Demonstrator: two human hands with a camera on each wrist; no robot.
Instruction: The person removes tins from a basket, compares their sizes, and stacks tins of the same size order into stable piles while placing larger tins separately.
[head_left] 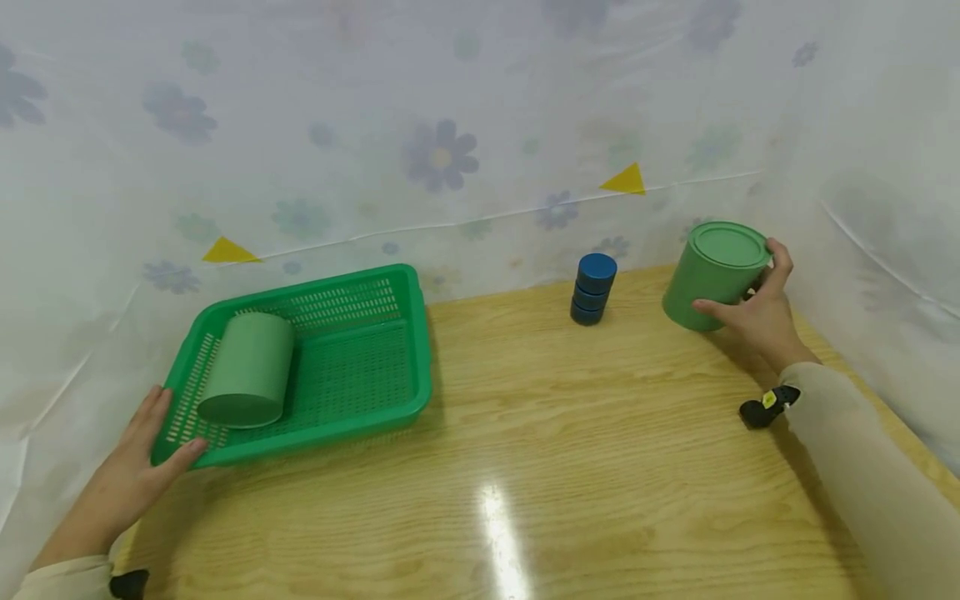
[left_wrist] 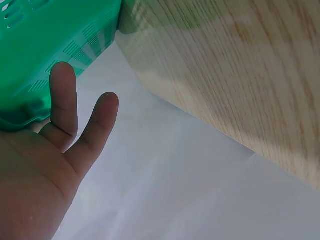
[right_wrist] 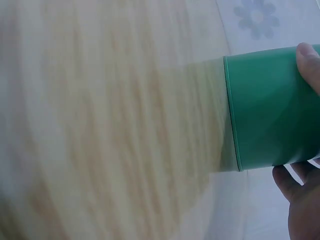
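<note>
On the right in the head view, my right hand (head_left: 765, 321) grips a green lidded can (head_left: 708, 283), thumb on its near side and fingers round the far right side. The right wrist view shows the can's smooth green wall (right_wrist: 270, 110) and base edge close to the wood. At far left, my left hand (head_left: 135, 471) spans the near left corner of a green slatted basket (head_left: 416, 367), thumb at the front rim, fingers along the side. Two straight fingers (left_wrist: 97, 122) show in the left wrist view. A second green can (head_left: 251, 367) lies on its side in the basket.
A stack of dark blue cylinders (head_left: 592, 287) stands toward the back of the wooden table (head_left: 525, 417), between basket and held can. Flower-patterned white sheeting (head_left: 450, 100) hangs behind and at the sides, bearing two yellow triangles (head_left: 626, 179).
</note>
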